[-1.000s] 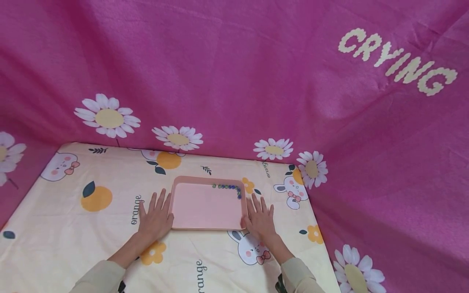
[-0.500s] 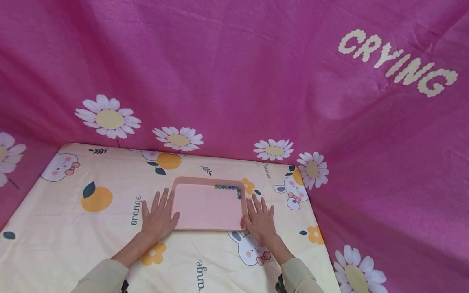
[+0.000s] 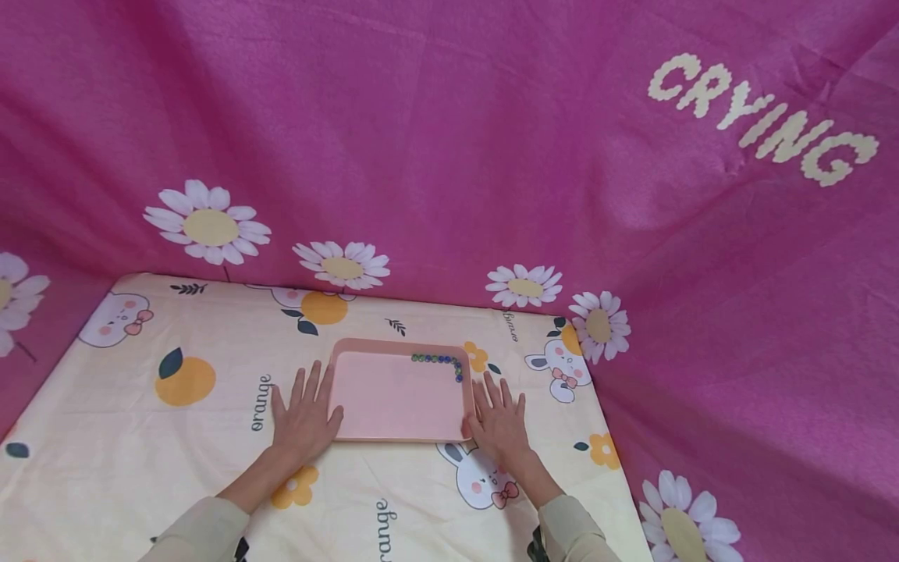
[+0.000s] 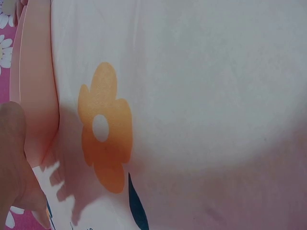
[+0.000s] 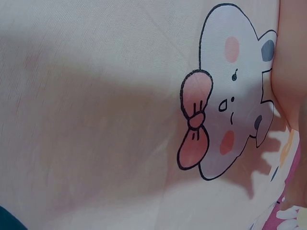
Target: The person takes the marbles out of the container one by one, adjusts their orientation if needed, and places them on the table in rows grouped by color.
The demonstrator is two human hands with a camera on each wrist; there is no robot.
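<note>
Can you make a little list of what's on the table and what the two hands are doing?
tray: pink tray flat on the tablecloth
beads: row of small beads along the tray's far right corner
left hand: left hand flat, fingers straight, at the tray's left edge
right hand: right hand flat, fingers spread, at the tray's right edge
background: pink daisy cloth

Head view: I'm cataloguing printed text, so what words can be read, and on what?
"CRYING": pale block letters on the pink backdrop cloth.
"orange": on the yellow tablecloth, left of the left hand.
"orange", partly cut off: tablecloth's near edge.
Small word by the far edge: too small to read.
</note>
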